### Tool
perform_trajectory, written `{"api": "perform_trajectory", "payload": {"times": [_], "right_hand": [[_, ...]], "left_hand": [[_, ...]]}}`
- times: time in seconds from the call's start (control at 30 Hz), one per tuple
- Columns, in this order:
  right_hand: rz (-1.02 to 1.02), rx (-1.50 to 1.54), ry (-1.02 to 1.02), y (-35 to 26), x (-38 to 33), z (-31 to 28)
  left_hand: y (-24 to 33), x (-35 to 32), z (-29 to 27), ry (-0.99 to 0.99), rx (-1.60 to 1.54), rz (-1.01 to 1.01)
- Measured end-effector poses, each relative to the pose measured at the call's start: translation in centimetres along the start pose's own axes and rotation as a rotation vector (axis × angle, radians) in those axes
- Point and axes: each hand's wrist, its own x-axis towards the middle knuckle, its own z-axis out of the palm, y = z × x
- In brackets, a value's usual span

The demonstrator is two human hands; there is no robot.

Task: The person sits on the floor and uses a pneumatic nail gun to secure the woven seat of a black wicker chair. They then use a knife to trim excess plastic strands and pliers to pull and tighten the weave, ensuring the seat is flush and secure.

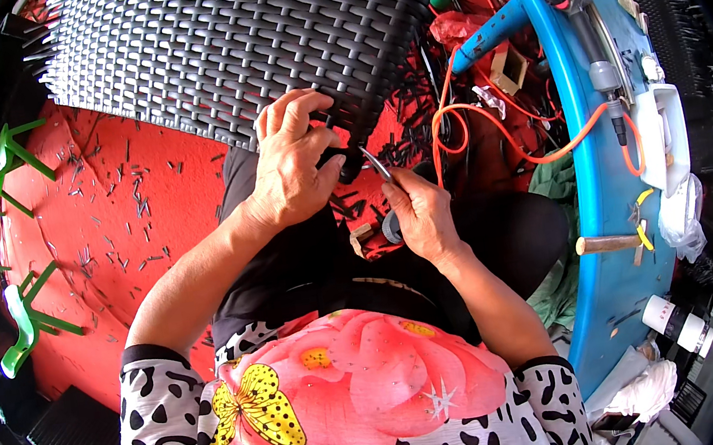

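A dark grey woven rattan panel (252,47) lies tilted in front of me, its near corner close to my hands. My left hand (290,164) is closed at the panel's near edge, fingers curled over the weave close to the corner. My right hand (424,214) grips a slim, curved metal tool (376,164) whose tip meets the corner from below. Most of the tool's handle is hidden in my palm, so its exact kind does not show. A dark rounded piece (391,227) sits beside my right fingers; whether it belongs to the tool I cannot tell.
Dark strip offcuts litter the red floor (114,227). At right stands a blue table (605,298) bearing an angled power tool (588,30), a wooden-handled hammer (607,243) and a white tray (662,137). An orange hose (537,160) loops between table and floor. Green stools (23,320) stand left.
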Motion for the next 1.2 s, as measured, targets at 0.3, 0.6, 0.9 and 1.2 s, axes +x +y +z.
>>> {"api": "perform_trajectory", "payload": {"times": [0.3, 0.6, 0.9, 1.2], "right_hand": [[-0.032, -0.319, -0.153, -2.7, 2.5, -0.9], [0.099, -0.316, -0.286, -1.6, 3.6, -3.8], [0.729, 0.996, -0.088, 0.9, 6.7, 0.7], [0.607, 1.296, -0.323, 2.9, 7.2, 1.4]], "left_hand": [[-0.4, -0.1, -0.1, -0.014, 0.028, 0.029], [-0.7, -0.3, -0.7, -0.050, 0.039, 0.049], [-1.0, 0.0, -0.3, -0.043, 0.044, 0.063], [-1.1, 0.3, -0.4, -0.075, 0.056, 0.063]]}}
